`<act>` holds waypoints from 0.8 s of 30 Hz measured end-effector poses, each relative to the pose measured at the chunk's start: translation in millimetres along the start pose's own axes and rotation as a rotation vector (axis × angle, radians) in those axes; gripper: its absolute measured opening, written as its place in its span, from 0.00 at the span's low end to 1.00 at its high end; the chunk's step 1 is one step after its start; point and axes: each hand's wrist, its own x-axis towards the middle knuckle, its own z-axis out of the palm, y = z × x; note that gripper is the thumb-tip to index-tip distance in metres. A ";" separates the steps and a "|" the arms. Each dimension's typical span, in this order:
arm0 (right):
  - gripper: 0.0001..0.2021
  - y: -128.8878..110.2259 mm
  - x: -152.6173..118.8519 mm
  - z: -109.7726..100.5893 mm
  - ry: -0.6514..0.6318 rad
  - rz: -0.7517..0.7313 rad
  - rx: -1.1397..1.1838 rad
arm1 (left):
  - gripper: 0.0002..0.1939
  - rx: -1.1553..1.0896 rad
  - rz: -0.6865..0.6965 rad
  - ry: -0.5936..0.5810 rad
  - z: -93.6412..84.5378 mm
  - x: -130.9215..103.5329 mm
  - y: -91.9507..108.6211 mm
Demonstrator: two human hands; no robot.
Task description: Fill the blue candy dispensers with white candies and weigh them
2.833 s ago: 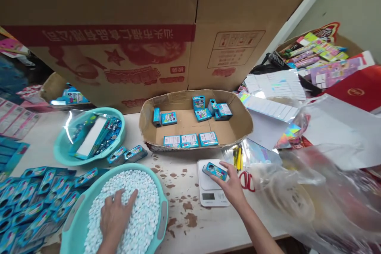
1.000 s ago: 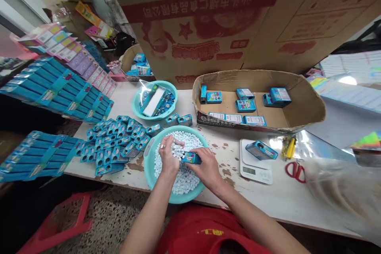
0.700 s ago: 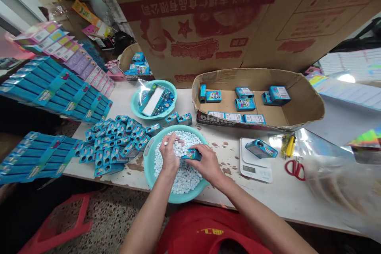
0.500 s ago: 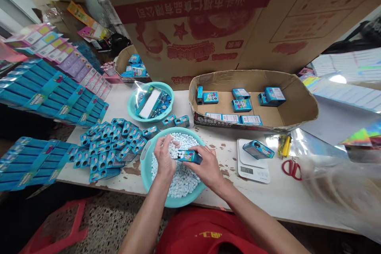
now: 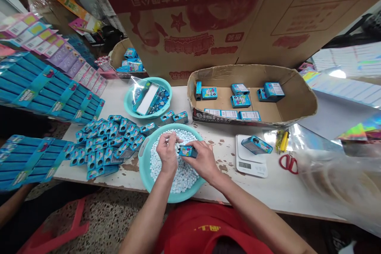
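Over a turquoise basin full of small white candies, both of my hands work close together. My right hand grips a small blue printed box from its right side, lying roughly level. Beside the box's left end, my left hand has its fingers curled in, with a few white candies showing at the fingertips. The box's opening is mostly hidden by those fingers. To the left, many similar blue boxes stand clustered, round holes facing up.
A kitchen scale bears one blue box. Red-handled scissors and a yellow cutter lie right of it. Behind are a cardboard tray with several boxes and a second turquoise basin. Another person's arm shows at lower left.
My left fingers have closed in; the handful of candies visible in that palm is now mostly out of sight. The box has shifted slightly. The view has moved a little, and an arm appears lower left.
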 end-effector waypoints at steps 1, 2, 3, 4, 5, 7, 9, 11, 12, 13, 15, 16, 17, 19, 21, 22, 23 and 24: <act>0.14 -0.9 -0.4 -0.3 -0.005 0.000 -0.008 | 0.10 -0.001 0.001 -0.007 0.7 -0.5 0.2; 0.14 -1.8 -1.0 -1.1 -0.008 -0.004 -0.016 | 0.10 -0.015 -0.001 -0.018 1.6 -0.7 1.0; 0.14 -2.5 -1.7 -2.3 -0.008 -0.014 -0.024 | 0.11 -0.042 -0.007 -0.025 2.4 -0.5 2.2; 0.15 -2.9 -2.4 -3.6 -0.005 -0.021 -0.031 | 0.11 -0.076 -0.022 -0.027 3.3 -0.1 3.9; 0.15 -2.8 -3.1 -4.9 -0.004 -0.020 -0.033 | 0.12 -0.112 -0.048 -0.029 4.2 0.4 5.7; 0.14 -1.5 -4.1 -7.2 -0.009 -0.002 -0.019 | 0.13 -0.179 -0.138 -0.034 5.8 1.3 9.1; 0.15 0.5 -4.7 -8.7 -0.022 0.021 0.006 | 0.14 -0.214 -0.223 -0.050 7.0 1.2 11.4; 0.15 1.8 -5.3 -9.8 -0.025 0.032 0.025 | 0.16 -0.216 -0.260 -0.078 7.7 -0.1 12.3; 0.15 2.0 -5.7 -10.2 -0.020 0.035 0.029 | 0.17 -0.209 -0.265 -0.089 8.0 -0.9 12.2; 0.15 2.0 -6.1 -10.6 -0.015 0.038 0.031 | 0.18 -0.199 -0.264 -0.094 8.2 -1.7 12.0; 0.14 1.5 -7.2 -11.4 -0.010 0.039 0.043 | 0.19 -0.176 -0.243 -0.088 8.4 -3.1 11.4; 0.14 1.2 -7.8 -11.7 -0.009 0.037 0.053 | 0.19 -0.166 -0.223 -0.081 8.5 -3.7 11.2; 0.15 1.0 -8.2 -11.9 -0.005 0.032 0.065 | 0.19 -0.156 -0.199 -0.080 8.5 -4.3 11.3; 0.15 1.0 -8.6 -12.2 0.017 0.022 0.088 | 0.18 -0.135 -0.155 -0.091 8.3 -5.5 12.3; 0.15 1.6 -8.3 -12.3 0.040 0.015 0.108 | 0.14 -0.133 -0.125 -0.106 8.0 -7.1 14.2; 0.15 1.9 -7.9 -12.4 0.048 0.017 0.119 | 0.13 -0.141 -0.118 -0.108 7.8 -8.0 15.5; 0.15 2.2 -7.6 -12.5 0.053 0.019 0.131 | 0.12 -0.153 -0.114 -0.112 7.6 -9.0 16.7; 0.15 2.4 -7.3 -12.8 0.057 0.019 0.141 | 0.13 -0.168 -0.111 -0.117 7.4 -9.9 18.1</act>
